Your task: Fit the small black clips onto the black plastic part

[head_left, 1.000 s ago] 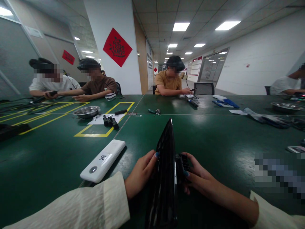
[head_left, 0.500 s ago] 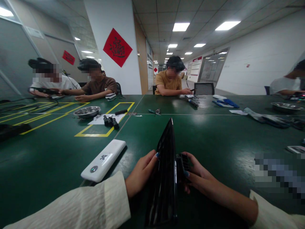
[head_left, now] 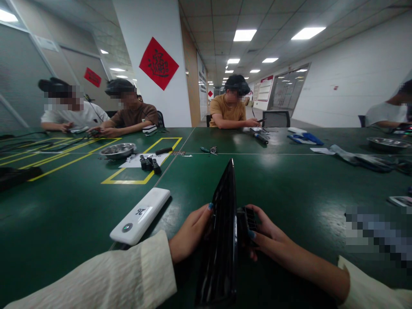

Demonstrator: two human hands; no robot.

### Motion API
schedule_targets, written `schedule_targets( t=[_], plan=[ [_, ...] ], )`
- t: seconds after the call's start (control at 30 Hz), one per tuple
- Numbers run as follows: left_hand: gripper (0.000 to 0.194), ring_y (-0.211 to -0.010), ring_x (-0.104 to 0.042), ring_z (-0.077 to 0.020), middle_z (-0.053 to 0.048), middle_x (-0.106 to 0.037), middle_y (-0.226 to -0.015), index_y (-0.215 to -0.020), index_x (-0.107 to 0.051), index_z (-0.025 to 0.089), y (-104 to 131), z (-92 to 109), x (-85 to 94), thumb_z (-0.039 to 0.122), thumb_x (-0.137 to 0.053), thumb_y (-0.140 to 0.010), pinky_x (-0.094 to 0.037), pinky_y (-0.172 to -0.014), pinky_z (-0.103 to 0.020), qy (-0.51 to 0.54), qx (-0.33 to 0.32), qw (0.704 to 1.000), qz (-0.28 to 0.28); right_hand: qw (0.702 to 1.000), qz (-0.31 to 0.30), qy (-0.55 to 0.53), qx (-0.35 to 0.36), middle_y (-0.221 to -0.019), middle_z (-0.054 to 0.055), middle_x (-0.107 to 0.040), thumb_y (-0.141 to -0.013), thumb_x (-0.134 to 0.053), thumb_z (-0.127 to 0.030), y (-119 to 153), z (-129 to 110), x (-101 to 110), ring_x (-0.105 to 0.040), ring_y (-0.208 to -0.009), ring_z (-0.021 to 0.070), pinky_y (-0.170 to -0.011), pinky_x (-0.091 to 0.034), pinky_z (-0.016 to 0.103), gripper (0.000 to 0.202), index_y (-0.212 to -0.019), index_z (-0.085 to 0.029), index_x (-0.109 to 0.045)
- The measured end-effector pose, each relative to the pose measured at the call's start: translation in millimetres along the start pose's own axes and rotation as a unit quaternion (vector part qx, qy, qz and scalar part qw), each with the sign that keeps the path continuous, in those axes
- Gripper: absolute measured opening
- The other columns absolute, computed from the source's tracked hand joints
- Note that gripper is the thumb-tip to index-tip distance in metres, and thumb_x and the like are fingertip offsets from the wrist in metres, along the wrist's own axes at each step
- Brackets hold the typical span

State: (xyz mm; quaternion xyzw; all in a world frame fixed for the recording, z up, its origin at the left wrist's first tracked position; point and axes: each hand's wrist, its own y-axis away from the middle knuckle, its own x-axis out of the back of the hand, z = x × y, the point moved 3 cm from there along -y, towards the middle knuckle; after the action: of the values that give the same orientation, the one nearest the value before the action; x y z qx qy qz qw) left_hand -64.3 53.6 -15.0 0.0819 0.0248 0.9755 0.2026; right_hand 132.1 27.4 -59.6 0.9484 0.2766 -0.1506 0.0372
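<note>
At near middle of green table [head_left: 289,184], we hold black panel [head_left: 223,223] upright, left hand [head_left: 191,236] gripping left side; right hand [head_left: 270,236] clamped on slotted black part [head_left: 249,218], already at right face; whether fastened, we cannot tell.

White power bank [head_left: 141,218] on green table [head_left: 273,180], metal bowl [head_left: 117,151] near paper [head_left: 131,162], red diamond sign [head_left: 159,63] on pillar [head_left: 151,19]

Power bank [head_left: 140,216] left of panel [head_left: 223,236]

An office-like workroom: ceiling panel lights [head_left: 244,35], long green shared table [head_left: 273,184], mesh-backed chair [head_left: 276,119].
</note>
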Motion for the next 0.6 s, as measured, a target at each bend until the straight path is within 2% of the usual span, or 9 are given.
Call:
schedule_targets(
  t=[0.17,0.43,0.6],
  plan=[
    [0.039,-0.064,-0.048,-0.0148,0.003,-0.047,-0.062,-0.080,-0.055,0.017,2.7,0.1,2.9,0.055,-0.046,-0.081,-0.040,-0.060,-0.026,-0.002,-0.005,1.000,0.005,1.000,0.004,0.012,-0.001,-0.082,0.002,-0.058,-0.083,-0.059,-0.039,0.4,-1.1,-1.1,-0.058,-0.061,0.0099,-0.055,-0.046,0.024,0.070,-0.127,-0.020,-0.009],
    [0.043,-0.064,-0.050,-0.0147,0.002,-0.049,-0.062,-0.077,-0.055,0.016,-2.7,-0.5,0.2,0.058,-0.048,-0.079,-0.041,-0.061,-0.025,0.026,-0.003,1.000,-0.004,1.000,0.008,0.012,0.004,-0.080,0.001,-0.058,-0.081,-0.061,-0.042,-1.7,-1.9,-2.0,-0.058,-0.059,0.0103,-0.054,-0.046,0.024,0.073,-0.127,-0.019,-0.009],
    [0.040,-0.066,-0.050,-0.0147,0.002,-0.047,-0.061,-0.077,-0.054,0.016,0.1,3.0,1.4,0.056,-0.051,-0.079,-0.041,-0.062,-0.025,0.000,-0.013,1.000,-0.005,1.000,0.011,0.015,-0.010,-0.079,0.001,-0.057,-0.078,-0.062,-0.045,0.0,-4.1,-4.2,-0.058,-0.060,0.0109,-0.054,-0.045,0.025,0.076,-0.126,-0.019,-0.009]
  ],
)
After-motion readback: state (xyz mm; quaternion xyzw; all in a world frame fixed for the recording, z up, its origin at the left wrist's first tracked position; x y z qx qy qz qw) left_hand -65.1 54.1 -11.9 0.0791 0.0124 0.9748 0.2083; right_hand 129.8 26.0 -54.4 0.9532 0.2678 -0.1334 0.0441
